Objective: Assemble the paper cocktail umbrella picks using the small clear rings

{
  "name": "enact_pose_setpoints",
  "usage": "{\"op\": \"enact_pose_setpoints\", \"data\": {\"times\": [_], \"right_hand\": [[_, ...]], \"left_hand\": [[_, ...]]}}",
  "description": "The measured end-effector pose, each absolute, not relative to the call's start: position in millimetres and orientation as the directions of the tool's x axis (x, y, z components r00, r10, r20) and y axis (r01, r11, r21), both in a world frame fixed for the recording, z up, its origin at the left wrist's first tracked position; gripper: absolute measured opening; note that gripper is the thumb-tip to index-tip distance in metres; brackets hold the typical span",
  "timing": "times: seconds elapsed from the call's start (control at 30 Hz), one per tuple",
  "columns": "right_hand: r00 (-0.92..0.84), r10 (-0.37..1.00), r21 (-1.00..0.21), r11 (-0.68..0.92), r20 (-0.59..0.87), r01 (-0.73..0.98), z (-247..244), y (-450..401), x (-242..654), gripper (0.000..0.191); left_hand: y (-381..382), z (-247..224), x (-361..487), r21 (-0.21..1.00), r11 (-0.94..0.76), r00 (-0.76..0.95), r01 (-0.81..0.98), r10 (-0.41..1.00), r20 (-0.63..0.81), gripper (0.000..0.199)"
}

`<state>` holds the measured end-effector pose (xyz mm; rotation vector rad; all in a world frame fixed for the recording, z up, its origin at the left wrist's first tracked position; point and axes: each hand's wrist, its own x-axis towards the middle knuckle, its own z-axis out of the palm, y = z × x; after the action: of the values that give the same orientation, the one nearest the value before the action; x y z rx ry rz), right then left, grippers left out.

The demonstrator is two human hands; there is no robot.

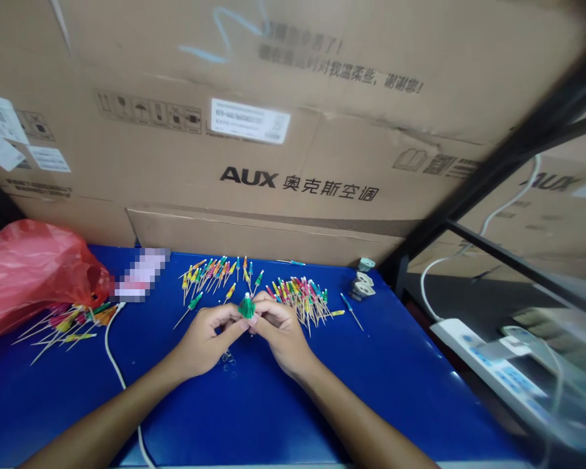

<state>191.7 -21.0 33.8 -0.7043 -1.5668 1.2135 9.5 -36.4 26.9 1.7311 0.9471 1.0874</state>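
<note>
Right now, in the head view, I am pinching a small green paper umbrella [247,305] between the thumbs and fingers of my left hand [208,335] and right hand [283,335]. My fingers are closing in narrowly on it from both sides, above the middle of the blue table [380,391]. Its top is pointing upward and its pleats are flaring slightly, so I am judging this one to be only partly folded.

Just nearer than my hands, a few thin rings [228,359] are lying loose; I am guessing they are bands for the umbrellas.

Beyond my hands, narrow folded umbrellas are lying in a far-left group [209,272] and a denser right-hand bunch [305,303]; those are looking finished to me. On the left, more umbrellas [70,322] are sticking out beside a red bag [38,273]; whether they are waiting or done, I cannot tell.
</note>
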Motion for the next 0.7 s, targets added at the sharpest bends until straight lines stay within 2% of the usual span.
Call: {"op": "enact_pose_setpoints", "data": {"times": [0.1, 0.2, 0.37, 0.47, 0.7], "right_hand": [[-0.398, 0.857, -0.945, 0.302, 0.327, -0.126, 33, -19, 193, 0.022], [-0.381, 0.870, -0.949, 0.303, 0.313, -0.089, 34, -18, 195, 0.021], [-0.318, 0.906, -0.958, 0.283, 0.280, -0.038, 35, -18, 197, 0.014], [-0.374, 0.897, -0.964, 0.263, 0.235, 0.027, 33, -19, 195, 0.017], [-0.455, 0.874, -0.943, 0.278, 0.170, 0.181, 27, -19, 190, 0.026]], "left_hand": [[-37, 25, 11, 0.955, -0.285, 0.352, 0.086, 0.905, 0.239, 0.025], [-33, 23, 8, 0.961, -0.260, 0.354, 0.096, 0.911, 0.211, 0.023], [-22, 21, -5, 0.952, -0.284, 0.119, 0.114, 0.955, 0.271, 0.025], [-19, 20, -9, 0.954, -0.299, 0.089, 0.030, 0.951, 0.296, 0.028], [-18, 16, -6, 0.966, -0.260, -0.031, 0.011, 0.965, 0.260, 0.018]]}}
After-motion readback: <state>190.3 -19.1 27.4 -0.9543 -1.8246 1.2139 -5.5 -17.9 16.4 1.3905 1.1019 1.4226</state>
